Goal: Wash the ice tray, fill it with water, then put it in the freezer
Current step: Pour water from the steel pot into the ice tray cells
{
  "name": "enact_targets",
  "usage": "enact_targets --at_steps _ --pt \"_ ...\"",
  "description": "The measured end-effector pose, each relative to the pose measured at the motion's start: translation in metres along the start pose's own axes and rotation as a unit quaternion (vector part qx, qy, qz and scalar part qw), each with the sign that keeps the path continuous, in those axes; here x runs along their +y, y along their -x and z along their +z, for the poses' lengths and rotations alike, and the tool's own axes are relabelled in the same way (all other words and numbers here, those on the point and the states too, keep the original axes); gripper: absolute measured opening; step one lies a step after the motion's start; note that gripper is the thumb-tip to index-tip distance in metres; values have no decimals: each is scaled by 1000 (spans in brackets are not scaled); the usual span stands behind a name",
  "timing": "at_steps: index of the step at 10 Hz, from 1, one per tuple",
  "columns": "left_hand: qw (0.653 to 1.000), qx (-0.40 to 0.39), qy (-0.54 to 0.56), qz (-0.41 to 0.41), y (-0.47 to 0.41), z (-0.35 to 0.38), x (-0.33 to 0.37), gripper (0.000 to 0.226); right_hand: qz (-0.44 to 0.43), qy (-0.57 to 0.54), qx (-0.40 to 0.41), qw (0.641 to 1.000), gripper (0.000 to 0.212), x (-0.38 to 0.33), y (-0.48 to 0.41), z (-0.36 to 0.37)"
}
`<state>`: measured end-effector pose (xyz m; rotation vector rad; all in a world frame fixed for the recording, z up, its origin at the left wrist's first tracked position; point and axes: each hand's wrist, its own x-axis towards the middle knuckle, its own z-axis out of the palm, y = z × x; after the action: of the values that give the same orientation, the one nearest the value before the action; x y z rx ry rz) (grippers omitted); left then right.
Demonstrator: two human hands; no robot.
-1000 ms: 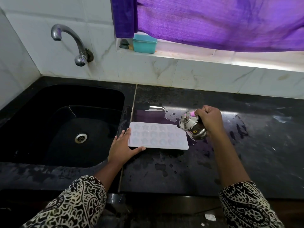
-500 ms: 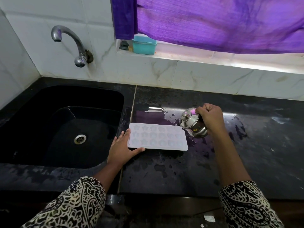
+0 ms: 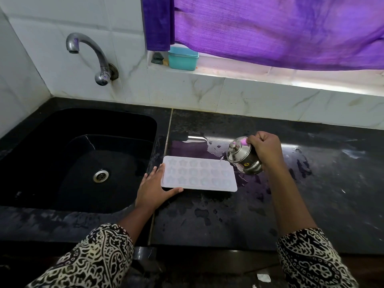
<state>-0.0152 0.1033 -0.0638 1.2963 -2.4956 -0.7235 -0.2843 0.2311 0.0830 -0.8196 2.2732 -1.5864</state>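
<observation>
I saw the ice tray (image 3: 199,175) lying flat on the black counter (image 3: 311,194), at the left part of the slab, just right of the sink (image 3: 153,129) rim and roughly midway between the counter's front and back edges. The tray was white, with star-shaped cells facing up. I could not tell how much water was in the cells.

The left hand (image 3: 152,189) lay flat on the counter with straight fingers against the tray's left short edge and the thumb along its near left corner. It was bracing the tray, not gripping it.

The right hand (image 3: 265,149) had its fingers curled round a small lidded steel pot (image 3: 243,156), holding it off the counter just above the tray's far right corner. The pot was tilted toward the tray, lid on, and a thin trickle showed at its lip over that corner.

The counter was wet, with puddles behind the tray and drops toward the front edge. The sink basin was dark, with its drain (image 3: 100,175) in the middle. A curved tap (image 3: 91,50) stuck out of the tiled wall above the sink. A teal box (image 3: 182,59) sat on the window ledge under a purple curtain (image 3: 270,32). Patterned black-and-white sleeves covered both forearms at the bottom of the view.
</observation>
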Motion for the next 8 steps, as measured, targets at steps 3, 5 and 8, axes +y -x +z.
enact_targets --at_steps 3,5,8 --pt "1000 4 0 4 0 -1 0 133 11 -1 2 1000 38 0 2 0" --pt "1000 4 -1 2 1 -1 1 134 39 -58 10 997 38 3 3 0" --pt "1000 9 2 -2 1 -3 3 128 139 -264 62 952 26 12 13 1"
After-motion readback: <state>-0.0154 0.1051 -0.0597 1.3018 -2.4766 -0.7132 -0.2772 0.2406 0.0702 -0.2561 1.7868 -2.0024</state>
